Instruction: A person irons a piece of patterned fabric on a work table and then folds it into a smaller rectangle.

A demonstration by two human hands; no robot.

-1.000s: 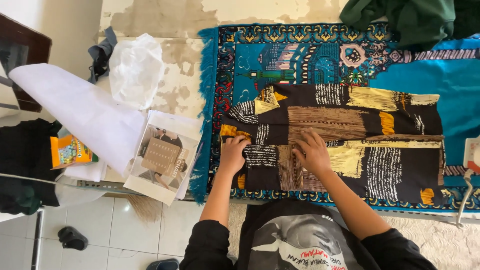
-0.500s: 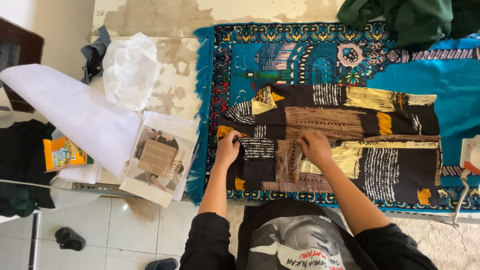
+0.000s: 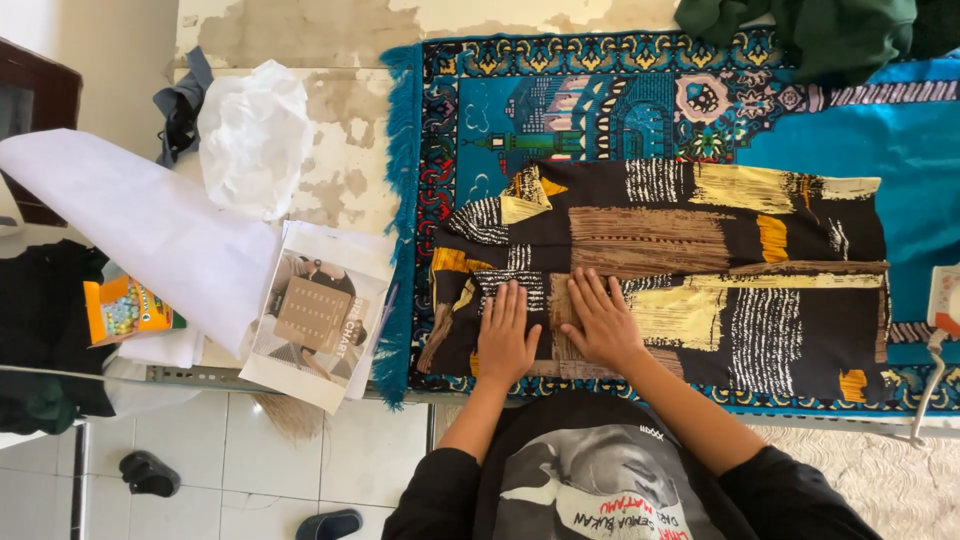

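My left hand (image 3: 505, 335) and right hand (image 3: 600, 320) lie flat, fingers spread, side by side on the near edge of the black, brown and yellow patterned garment (image 3: 700, 260), gripping nothing. Under it and beyond my fingers spreads a blue rug (image 3: 600, 110); left of my left hand lies a printed sheet (image 3: 315, 315).

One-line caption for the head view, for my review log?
Both hands, left hand and right hand, press flat on a black, brown and yellow patterned garment spread over a blue patterned rug.

A black cotton garment with yellow, brown and white patches (image 3: 690, 265) lies flat and folded lengthwise. It rests on a blue patterned rug, its collar end to the left.
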